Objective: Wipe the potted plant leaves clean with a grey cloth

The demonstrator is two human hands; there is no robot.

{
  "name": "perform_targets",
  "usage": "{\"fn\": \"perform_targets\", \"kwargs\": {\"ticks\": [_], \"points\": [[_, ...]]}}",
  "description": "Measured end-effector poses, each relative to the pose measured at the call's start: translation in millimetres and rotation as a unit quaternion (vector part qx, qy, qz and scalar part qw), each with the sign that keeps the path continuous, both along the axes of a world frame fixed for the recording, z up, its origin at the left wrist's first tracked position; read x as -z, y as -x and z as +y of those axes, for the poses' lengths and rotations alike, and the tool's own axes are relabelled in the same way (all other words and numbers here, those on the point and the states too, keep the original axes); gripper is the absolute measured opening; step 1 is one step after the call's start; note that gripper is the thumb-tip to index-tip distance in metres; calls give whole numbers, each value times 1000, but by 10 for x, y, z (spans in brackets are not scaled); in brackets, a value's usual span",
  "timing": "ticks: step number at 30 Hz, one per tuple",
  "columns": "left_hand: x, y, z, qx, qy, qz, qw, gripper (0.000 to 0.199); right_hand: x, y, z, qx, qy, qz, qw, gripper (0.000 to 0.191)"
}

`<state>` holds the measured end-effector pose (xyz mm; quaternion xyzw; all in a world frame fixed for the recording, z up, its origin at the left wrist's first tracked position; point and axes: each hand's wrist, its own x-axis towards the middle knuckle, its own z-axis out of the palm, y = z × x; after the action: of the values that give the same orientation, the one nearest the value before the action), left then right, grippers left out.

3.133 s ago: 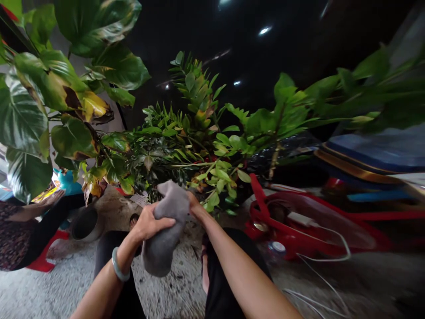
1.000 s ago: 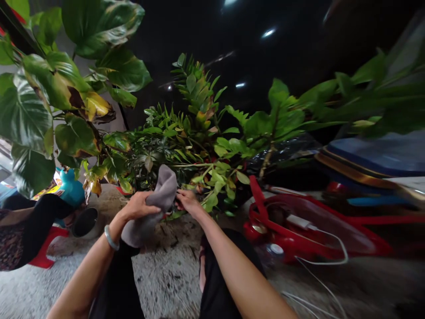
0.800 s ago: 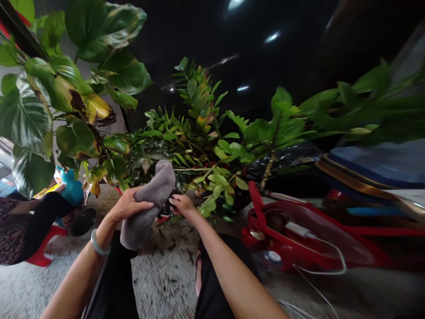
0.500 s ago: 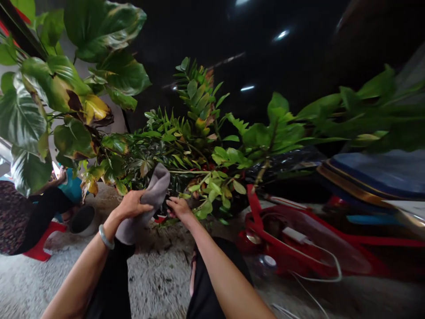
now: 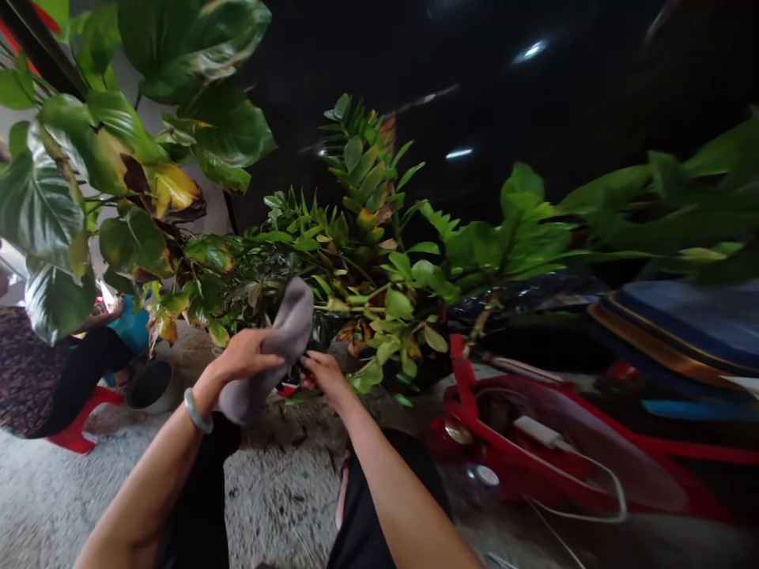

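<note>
A soft grey cloth item point(image 5: 292, 320), shaped like a sock, stands tilted in front of the plants. My left hand point(image 5: 246, 356), with a pale bangle on the wrist, is closed on its middle. Just to the right, my right hand point(image 5: 323, 373) has its fingers pinched together beside the cloth. A small dark thing shows at its fingertips, too small to make out. A bit of red and black lies between the two hands, mostly hidden.
Leafy plants point(image 5: 361, 229) spread behind my hands. At the left, a person point(image 5: 35, 363) sits on a red stool point(image 5: 88, 419) beside a dark bucket point(image 5: 151, 386). A red basket point(image 5: 466, 383) with a white adapter point(image 5: 537, 431) and cable is at the right.
The view has shifted slightly, moving the plants and basket rightward. The grey cloth's upper end has risen a little and leans differently. Both hands keep their closed poses.
</note>
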<state>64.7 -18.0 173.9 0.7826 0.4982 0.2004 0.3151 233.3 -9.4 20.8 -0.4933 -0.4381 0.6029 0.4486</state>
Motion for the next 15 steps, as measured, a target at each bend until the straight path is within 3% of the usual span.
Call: {"fn": "perform_targets", "kwargs": {"ticks": [3,6,9,11,13,15], "points": [[29,285,-216,76,137,32,987,31,51,5,-1,-5,6,-14,1000,24],[-130,462,-363,22,201,-75,977,35,69,25,-9,-13,2,-19,1000,25],[-351,396,-293,-71,115,-175,975,41,48,39,-15,-18,-5,-17,1000,27],[-418,271,-153,-100,42,-211,971,49,32,39,-12,-21,-11,-17,1000,32],[-364,159,-12,-87,-6,-198,976,51,29,30,-1,-24,-15,-17,999,34],[-210,119,61,-52,-29,-117,991,44,40,17,19,-28,-18,-19,999,33]]}}
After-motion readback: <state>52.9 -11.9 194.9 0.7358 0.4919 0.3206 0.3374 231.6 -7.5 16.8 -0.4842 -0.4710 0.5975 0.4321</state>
